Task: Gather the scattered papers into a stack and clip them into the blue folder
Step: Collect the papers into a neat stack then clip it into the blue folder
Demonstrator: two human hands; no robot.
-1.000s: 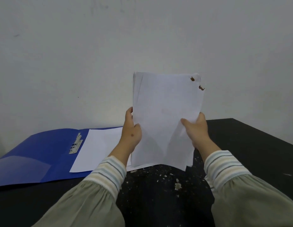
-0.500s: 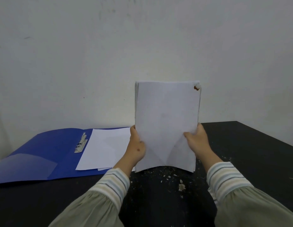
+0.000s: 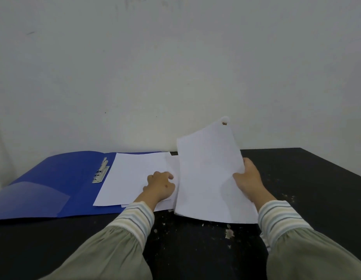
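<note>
An open blue plastic folder (image 3: 54, 178) is laid flat on the black table (image 3: 317, 178), with loose white sheets (image 3: 135, 174) lying on its right half beside the metal clip (image 3: 100, 174). A gathered stack of white papers (image 3: 212, 178) is gripped at its right edge by the right hand (image 3: 249, 181), tilted above the table, while the loose sheets are touched by the curled left hand (image 3: 160, 184); whether it pinches them cannot be told. Merging and clipping appear to remain undone.

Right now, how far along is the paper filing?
Done: most sheets gathered into a stack gripped by the right hand. In hand: left hand rests on loose papers on the open blue folder. Left: merge them, fasten under the clip.
</note>
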